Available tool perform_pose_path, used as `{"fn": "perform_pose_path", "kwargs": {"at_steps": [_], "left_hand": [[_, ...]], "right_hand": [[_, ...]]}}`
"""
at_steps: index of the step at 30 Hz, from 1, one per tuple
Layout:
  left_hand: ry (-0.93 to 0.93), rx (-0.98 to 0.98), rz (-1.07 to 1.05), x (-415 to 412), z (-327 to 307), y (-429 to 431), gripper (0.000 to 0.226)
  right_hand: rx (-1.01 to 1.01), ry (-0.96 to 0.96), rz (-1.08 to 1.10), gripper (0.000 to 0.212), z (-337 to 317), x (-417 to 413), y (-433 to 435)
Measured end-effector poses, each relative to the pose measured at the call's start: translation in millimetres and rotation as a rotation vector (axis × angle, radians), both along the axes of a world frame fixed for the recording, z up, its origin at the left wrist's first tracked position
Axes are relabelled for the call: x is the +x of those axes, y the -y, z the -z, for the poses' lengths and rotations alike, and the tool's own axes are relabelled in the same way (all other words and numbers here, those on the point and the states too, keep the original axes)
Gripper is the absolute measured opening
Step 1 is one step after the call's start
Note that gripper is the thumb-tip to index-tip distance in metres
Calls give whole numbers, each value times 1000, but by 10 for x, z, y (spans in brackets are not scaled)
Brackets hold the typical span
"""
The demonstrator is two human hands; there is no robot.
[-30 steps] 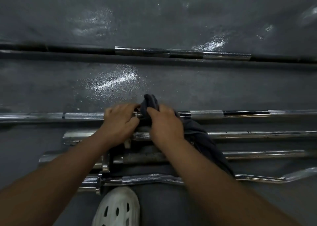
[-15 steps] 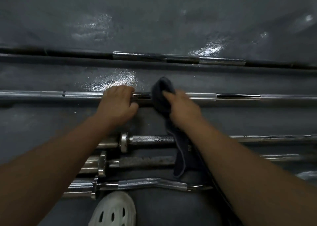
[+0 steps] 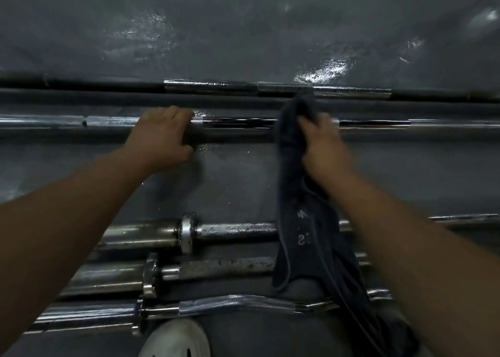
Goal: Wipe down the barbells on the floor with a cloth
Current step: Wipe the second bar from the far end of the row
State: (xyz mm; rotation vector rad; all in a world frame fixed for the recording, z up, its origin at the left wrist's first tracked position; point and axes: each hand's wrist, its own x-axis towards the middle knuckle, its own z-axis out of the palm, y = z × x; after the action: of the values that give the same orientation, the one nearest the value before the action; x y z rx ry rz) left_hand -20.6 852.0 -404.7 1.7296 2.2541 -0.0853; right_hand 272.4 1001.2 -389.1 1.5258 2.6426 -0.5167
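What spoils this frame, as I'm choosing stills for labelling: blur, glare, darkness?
Head view: dim throughout; bright glare patches on the floor and hard streaks on the chrome barbell; right hand and cloth smeared by motion blur; left hand, gripping that barbell, soft-edged; far barbell also slightly blurred.

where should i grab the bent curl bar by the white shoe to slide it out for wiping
Probably the knurled stretch of the curl bar just right of its collar, from above with the palm down. The bar lies flat on the floor, that stretch is bare and textured, and the cloth drapes over it farther right.
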Motion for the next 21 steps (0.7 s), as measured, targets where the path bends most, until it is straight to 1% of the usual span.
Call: {"fn": "perform_pose_path", "kwargs": {"at_steps": [2,3,4,5,6,8,10,11,13,15,16,17,18,20,21], "left_hand": [[-5,-31,-38,40,34,-1,77],[-12,-53,-51,67,25,-36,73],[-11,-76,-67,106,0,-80,65],[-14,-93,-75,155,-42,-117,57],[-12,-112,-72,199,-85,-126,52],[32,-92,-54,219,-162,-39,52],[121,-61,-37,222,-236,127,56],[176,-39,-41,239,-265,206,57],[233,25,-92,304,-309,368,56],[198,91,-139,384,-265,449,56],[179,85,-160,443,-227,448,59],[171,54,-159,524,-190,429,63],[167,14,-138,626,-159,414,65],[139,7,-84,777,-99,435,58],[158,24,-79,796,-92,500,53]], "right_hand": [[12,30,193,61,-4,244,-93],[4,44,248,59,7,170,-36],[-23,49,249,56,1,-9,90],[-56,44,184,54,-1,-248,249],[-87,15,59,54,-3,-515,462],[-127,-71,-193,58,-7,-913,845],[-126,-85,-284,59,-83,-915,902],[-119,-58,-261,59,-99,-744,801],[-114,52,-88,56,-116,-262,535],[-74,135,150,48,-140,124,358],[-68,168,209,45,-144,127,420],[-67,194,197,44,-143,-6,571],[-88,191,126,44,-155,-197,775],[-135,87,-67,47,-174,-553,1223],[-150,42,-143,50,-175,-630,1347]]}}
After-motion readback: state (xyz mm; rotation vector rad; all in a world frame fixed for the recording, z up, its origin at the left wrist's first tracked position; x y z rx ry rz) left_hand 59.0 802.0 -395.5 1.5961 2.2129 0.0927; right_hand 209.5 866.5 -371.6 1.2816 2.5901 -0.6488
